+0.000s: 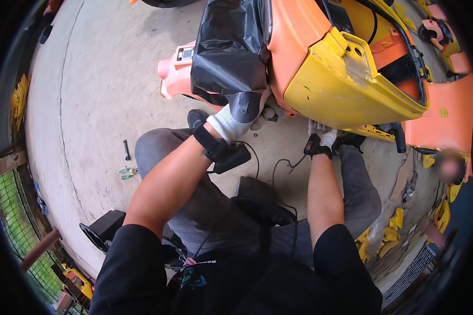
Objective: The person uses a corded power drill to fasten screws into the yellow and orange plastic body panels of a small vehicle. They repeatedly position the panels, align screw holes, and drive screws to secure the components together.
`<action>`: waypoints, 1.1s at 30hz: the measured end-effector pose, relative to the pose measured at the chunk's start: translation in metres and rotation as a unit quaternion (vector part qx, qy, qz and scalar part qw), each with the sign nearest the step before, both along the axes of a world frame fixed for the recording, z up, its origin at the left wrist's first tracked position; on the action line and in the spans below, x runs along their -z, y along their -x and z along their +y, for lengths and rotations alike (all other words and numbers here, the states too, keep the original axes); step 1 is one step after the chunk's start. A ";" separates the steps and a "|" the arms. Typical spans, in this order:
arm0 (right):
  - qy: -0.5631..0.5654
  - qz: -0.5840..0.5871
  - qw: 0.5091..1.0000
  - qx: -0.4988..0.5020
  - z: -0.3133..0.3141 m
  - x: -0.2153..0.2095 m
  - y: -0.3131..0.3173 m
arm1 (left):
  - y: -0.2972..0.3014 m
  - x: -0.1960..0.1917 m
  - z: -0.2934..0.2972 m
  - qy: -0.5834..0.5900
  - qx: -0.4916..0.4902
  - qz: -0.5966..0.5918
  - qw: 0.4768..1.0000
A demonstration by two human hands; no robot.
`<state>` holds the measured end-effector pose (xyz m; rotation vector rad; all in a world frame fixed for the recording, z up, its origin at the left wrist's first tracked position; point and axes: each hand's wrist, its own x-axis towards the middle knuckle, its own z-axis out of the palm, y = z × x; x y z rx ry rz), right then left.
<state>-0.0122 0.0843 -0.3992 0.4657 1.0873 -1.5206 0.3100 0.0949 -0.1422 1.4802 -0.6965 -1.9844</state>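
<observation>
In front of me stands an orange and yellow scooter-like vehicle body, partly draped with a black sheet cover. My left hand, in a white and grey work glove, reaches to its underside below the cover. The fingers look curled there, and what they hold is mostly hidden. My right hand, also gloved, is low under the edge of the yellow panel, its fingers partly hidden by that edge. Black strapped devices with cables sit on both my wrists.
A wrench and green-handled pliers lie on the concrete floor to my left. Yellow panel pieces are piled at the right. Another orange body stands behind, near a person. A wire fence runs at the left.
</observation>
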 end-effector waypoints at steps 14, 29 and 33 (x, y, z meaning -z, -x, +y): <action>0.030 -0.008 1.000 0.002 -0.003 -0.003 0.003 | 0.007 -0.052 0.001 0.068 -0.025 -0.082 0.994; -0.025 0.043 0.998 -0.049 -0.008 -0.013 -0.011 | 0.010 -0.006 0.007 0.077 -0.103 -0.030 0.991; 0.024 0.017 0.998 -0.057 -0.008 0.009 0.028 | 0.018 -0.018 0.003 0.059 -0.034 -0.018 0.998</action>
